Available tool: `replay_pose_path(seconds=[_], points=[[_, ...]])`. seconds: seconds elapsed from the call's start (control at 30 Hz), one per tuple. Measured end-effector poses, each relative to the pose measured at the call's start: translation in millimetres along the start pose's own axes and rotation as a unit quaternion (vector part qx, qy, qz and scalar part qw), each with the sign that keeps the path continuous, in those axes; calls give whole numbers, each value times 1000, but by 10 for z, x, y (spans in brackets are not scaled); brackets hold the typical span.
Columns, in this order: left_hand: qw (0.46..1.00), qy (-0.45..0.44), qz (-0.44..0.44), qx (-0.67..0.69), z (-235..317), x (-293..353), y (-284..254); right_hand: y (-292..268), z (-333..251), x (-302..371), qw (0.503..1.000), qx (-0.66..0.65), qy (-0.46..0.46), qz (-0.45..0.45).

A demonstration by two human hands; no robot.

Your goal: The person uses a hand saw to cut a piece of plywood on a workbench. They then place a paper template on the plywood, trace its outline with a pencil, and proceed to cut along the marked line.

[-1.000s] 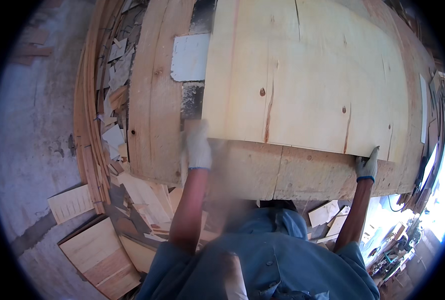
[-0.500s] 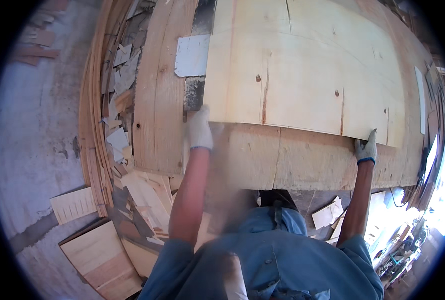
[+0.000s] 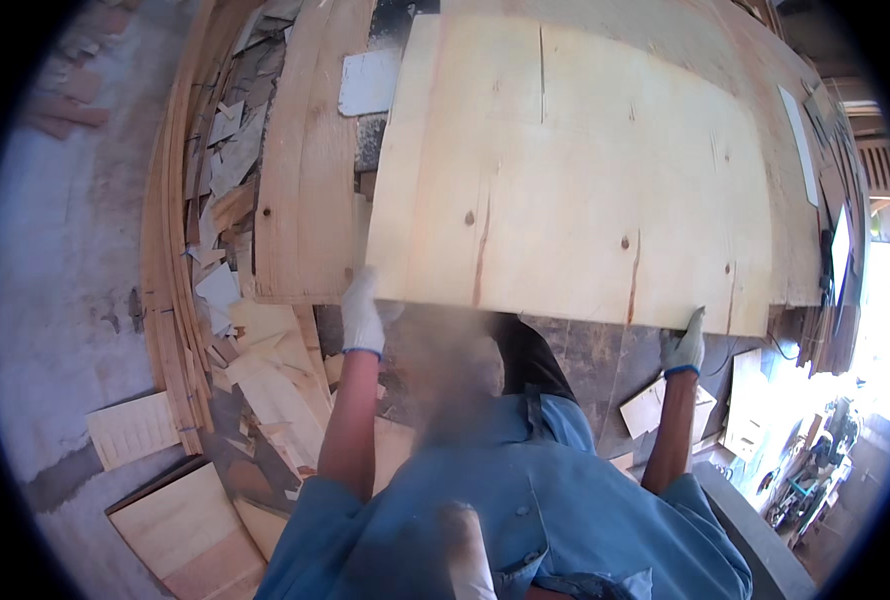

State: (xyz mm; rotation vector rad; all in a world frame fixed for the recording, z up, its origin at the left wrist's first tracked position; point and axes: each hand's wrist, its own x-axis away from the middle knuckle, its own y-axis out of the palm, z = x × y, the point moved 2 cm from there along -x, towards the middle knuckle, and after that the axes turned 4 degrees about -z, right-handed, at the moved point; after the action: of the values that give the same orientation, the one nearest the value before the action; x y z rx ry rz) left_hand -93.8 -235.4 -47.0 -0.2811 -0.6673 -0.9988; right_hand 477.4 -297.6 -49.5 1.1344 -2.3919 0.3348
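Note:
A large pale plywood sheet [image 3: 565, 190] with knots and brown cracks lies over the wooden worktable [image 3: 305, 190], its near edge jutting past the table's front toward my body. My left hand [image 3: 363, 315], in a white glove with a blue cuff, grips the sheet's near left corner. Toward the near right corner, my right hand [image 3: 683, 345], gloved alike, is closed on the same edge, thumb on top and fingers beneath. The undersides of both grips are hidden by the sheet.
A white plate [image 3: 369, 83] lies on the table left of the sheet. Long wood strips [image 3: 170, 260] and plywood scraps [image 3: 265, 370] crowd the left floor. A board [image 3: 190, 525] leans low at the left. At the lower right are a grey surface [image 3: 755, 535] and cluttered machinery [image 3: 810, 490].
Both hands have drawn the plywood sheet toward my body and slightly left. Its near edge, earlier above the tabletop, now overhangs the table's front edge.

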Motion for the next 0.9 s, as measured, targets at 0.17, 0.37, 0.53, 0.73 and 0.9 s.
replay_pose_path(seconds=[0.17,0.37,0.53,0.73,0.9], points=[[995,-30,-84,37,-551,153,-1466,-203,597,1333,984,-160,72,-7],[967,-47,-24,251,-1099,1056,-1897,-395,1692,2717,897,-327,284,-92],[602,250,-355,-670,-1200,2276,-544,-371,1386,3116,892,-81,394,-205],[860,88,-293,-409,-1950,2472,-285,-1634,877,1957,680,700,-171,-137],[806,131,-280,-505,-2259,2408,-126,-2028,556,1268,820,544,-108,141]])
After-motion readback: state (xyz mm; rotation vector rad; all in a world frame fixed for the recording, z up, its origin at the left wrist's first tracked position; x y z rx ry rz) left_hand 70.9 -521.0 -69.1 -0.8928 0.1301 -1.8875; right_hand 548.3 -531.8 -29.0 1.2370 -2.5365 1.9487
